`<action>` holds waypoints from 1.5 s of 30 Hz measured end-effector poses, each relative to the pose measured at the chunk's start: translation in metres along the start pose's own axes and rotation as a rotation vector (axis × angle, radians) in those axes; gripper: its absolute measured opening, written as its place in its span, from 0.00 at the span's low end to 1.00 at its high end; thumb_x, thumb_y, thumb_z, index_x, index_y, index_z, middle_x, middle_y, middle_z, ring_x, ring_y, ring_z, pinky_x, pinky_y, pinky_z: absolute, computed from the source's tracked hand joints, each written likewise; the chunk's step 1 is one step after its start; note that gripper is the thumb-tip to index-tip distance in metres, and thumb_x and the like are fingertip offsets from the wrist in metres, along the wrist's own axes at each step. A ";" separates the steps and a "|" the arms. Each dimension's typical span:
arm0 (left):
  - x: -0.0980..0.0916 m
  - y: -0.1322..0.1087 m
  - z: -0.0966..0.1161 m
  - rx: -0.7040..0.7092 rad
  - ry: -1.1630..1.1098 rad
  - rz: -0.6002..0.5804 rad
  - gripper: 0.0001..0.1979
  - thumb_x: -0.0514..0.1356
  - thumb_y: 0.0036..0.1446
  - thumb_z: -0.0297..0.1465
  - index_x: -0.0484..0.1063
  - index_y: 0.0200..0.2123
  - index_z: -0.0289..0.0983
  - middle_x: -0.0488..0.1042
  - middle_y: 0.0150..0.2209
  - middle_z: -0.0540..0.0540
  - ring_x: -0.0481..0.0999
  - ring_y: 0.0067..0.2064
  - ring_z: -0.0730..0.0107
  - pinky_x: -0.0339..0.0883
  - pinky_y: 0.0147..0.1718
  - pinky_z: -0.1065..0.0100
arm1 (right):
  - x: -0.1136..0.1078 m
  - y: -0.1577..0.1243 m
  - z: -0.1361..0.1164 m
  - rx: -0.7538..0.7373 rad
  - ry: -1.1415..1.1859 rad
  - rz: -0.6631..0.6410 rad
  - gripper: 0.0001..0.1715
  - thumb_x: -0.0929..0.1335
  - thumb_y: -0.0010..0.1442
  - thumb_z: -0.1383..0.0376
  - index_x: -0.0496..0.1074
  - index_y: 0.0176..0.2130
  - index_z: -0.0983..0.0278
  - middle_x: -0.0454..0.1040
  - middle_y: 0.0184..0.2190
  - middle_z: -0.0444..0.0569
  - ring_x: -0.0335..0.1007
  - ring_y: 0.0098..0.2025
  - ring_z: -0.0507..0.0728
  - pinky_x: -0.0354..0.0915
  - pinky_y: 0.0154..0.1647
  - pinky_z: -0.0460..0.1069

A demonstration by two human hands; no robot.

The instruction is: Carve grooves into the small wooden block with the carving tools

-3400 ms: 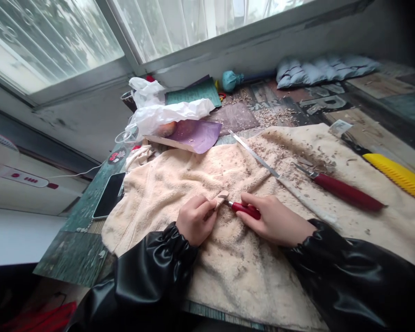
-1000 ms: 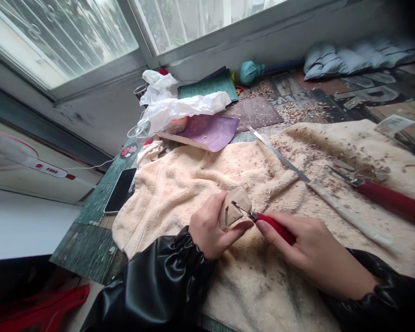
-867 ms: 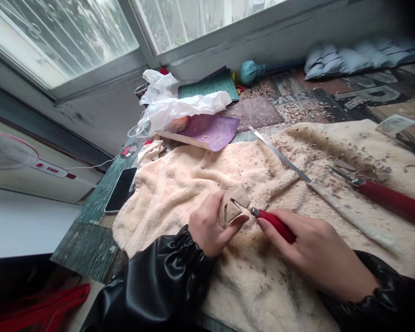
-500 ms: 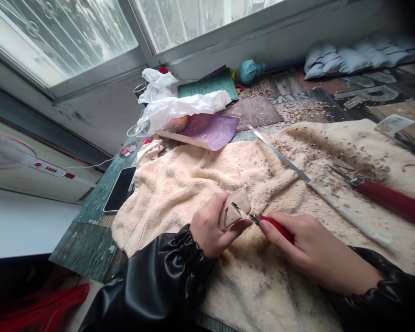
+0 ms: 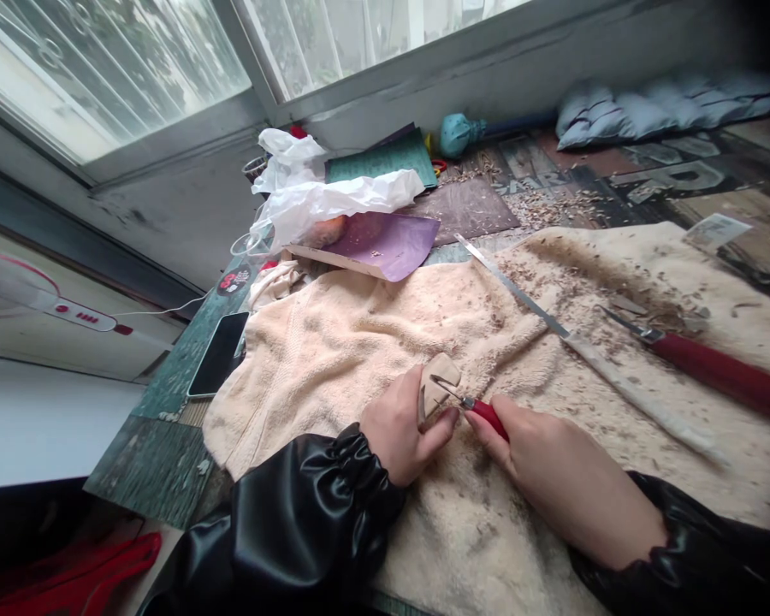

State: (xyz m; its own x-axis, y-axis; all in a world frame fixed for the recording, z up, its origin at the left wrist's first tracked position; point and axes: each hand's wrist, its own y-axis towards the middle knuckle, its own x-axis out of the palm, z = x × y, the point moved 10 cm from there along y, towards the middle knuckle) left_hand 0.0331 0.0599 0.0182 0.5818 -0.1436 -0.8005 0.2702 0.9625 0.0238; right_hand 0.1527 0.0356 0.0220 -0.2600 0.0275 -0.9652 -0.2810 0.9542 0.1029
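A small pale block of wood [image 5: 446,370] with dark grooves is gripped in my left hand [image 5: 399,428], thumb along its near side. My right hand [image 5: 539,453] closes around the red handle of a carving knife [image 5: 489,419]. The thin metal blade lies over the block's face, its hooked tip at a groove. Beneath both hands spreads a cream towel [image 5: 340,342], strewn with wood shavings. The palm sides of both hands are hidden.
Right of my hands lie a larger red-handled carving tool [image 5: 712,364] and a long metal blade with a wrapped handle [image 5: 616,385]. A phone [image 5: 219,355] sits at the left table edge. Purple sheet [image 5: 401,244] and white plastic bag [image 5: 346,195] lie farther back.
My right hand has shifted left and a little down. The knife's blade now reaches farther across the block, showing more of its metal. My left hand still holds the block.
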 end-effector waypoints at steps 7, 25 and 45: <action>-0.004 0.001 0.000 -0.039 -0.035 0.018 0.23 0.51 0.59 0.44 0.61 0.51 0.35 0.74 0.41 0.39 0.76 0.41 0.55 0.70 0.40 0.57 | -0.006 0.002 -0.007 -0.028 0.007 0.109 0.27 0.50 0.68 0.52 0.62 0.27 0.62 0.69 0.17 0.46 0.68 0.16 0.55 0.53 0.16 0.48; 0.005 0.002 -0.002 -0.118 0.082 -0.067 0.20 0.49 0.59 0.43 0.63 0.48 0.35 0.73 0.41 0.38 0.75 0.42 0.51 0.69 0.39 0.54 | 0.010 0.004 0.005 0.072 0.017 -0.128 0.21 0.54 0.67 0.54 0.61 0.29 0.61 0.72 0.18 0.47 0.73 0.20 0.59 0.56 0.18 0.49; -0.012 0.004 -0.004 -0.043 -0.180 0.023 0.16 0.50 0.59 0.38 0.64 0.47 0.36 0.72 0.36 0.45 0.72 0.37 0.61 0.63 0.37 0.64 | 0.003 0.004 0.008 0.031 0.224 -0.083 0.26 0.51 0.66 0.48 0.60 0.27 0.59 0.70 0.20 0.44 0.71 0.23 0.57 0.58 0.24 0.50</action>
State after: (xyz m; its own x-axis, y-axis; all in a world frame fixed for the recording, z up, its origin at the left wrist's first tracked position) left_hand 0.0244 0.0664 0.0252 0.7164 -0.1564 -0.6800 0.2243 0.9745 0.0122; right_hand 0.1582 0.0418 0.0177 -0.4361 -0.1149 -0.8925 -0.2824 0.9592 0.0145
